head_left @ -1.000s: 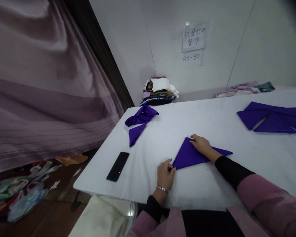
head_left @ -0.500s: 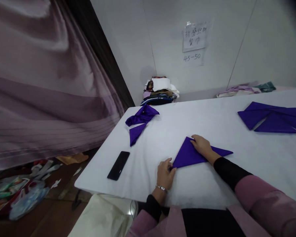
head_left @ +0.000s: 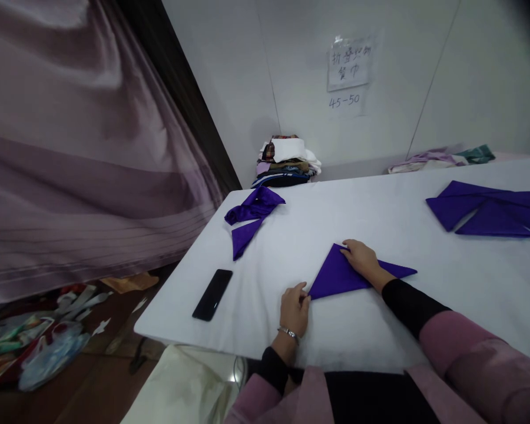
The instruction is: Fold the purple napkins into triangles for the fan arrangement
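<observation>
A purple napkin [head_left: 335, 274], folded into a triangle, lies flat on the white-covered table in front of me. At its left corner, my left hand [head_left: 295, 309] has thumb and fingers brought together on the tip of the cloth. My right hand [head_left: 360, 259] curls over the upper edge, thumb on the fabric, and covers part of the middle. The napkin's right point sticks out beyond my right wrist. Further back to the left lies a crumpled purple napkin [head_left: 257, 204]. Several folded purple napkins [head_left: 497, 218] overlap at the right.
A black phone [head_left: 212, 294] lies near the left edge of the table [head_left: 256, 321]. Behind the table stands a stack of folded cloths [head_left: 287, 162], with more fabric [head_left: 441, 159] further right. A pinkish curtain [head_left: 92, 147] hangs at the left, above bags [head_left: 48, 353] on the floor.
My left hand has closed its thumb and fingers a little nearer together at the napkin's left corner. My right hand and the other things keep their places.
</observation>
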`<action>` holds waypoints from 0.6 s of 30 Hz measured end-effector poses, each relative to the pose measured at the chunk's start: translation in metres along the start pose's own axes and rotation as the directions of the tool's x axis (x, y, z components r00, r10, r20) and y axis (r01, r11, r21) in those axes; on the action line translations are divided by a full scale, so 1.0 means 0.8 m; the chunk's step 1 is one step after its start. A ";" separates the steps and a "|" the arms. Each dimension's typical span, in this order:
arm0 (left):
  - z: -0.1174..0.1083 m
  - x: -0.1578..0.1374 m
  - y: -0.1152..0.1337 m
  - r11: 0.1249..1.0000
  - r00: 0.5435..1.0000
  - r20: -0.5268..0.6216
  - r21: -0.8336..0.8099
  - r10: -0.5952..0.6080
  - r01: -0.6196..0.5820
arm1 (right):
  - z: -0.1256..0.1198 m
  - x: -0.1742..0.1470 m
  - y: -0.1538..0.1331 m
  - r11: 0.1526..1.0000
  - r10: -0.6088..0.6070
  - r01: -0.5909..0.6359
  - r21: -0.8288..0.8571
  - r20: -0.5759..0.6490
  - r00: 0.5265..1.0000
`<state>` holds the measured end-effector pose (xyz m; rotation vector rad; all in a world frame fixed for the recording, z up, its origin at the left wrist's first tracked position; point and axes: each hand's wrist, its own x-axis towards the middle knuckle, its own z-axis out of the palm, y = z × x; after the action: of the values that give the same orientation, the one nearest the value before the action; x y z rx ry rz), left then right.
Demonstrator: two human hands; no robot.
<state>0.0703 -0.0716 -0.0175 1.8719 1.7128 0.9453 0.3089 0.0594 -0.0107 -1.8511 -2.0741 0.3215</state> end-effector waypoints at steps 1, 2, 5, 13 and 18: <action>0.000 0.000 0.000 1.000 1.000 -0.002 0.007 0.006 -0.006 | 0.001 0.000 0.001 1.000 -0.007 0.006 -0.004 -0.018 1.000; 0.001 0.000 0.000 1.000 1.000 -0.003 0.013 0.013 -0.013 | 0.003 0.000 0.003 1.000 -0.019 0.018 -0.011 -0.039 0.999; 0.002 -0.001 -0.001 0.999 1.000 -0.002 0.032 0.027 -0.027 | 0.006 0.000 0.008 0.997 -0.074 0.070 -0.041 -0.101 0.992; -0.002 -0.001 0.000 0.999 0.999 0.016 0.041 0.031 -0.032 | 0.011 0.005 0.019 0.992 -0.124 0.118 -0.047 -0.134 0.983; -0.011 -0.002 0.000 0.998 0.998 0.024 0.034 0.054 -0.055 | 0.011 0.005 0.021 0.990 -0.138 0.132 -0.049 -0.134 0.981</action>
<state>0.0635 -0.0746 -0.0120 1.9536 1.6832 0.9166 0.3202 0.0657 -0.0249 -1.6926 -2.1124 0.1156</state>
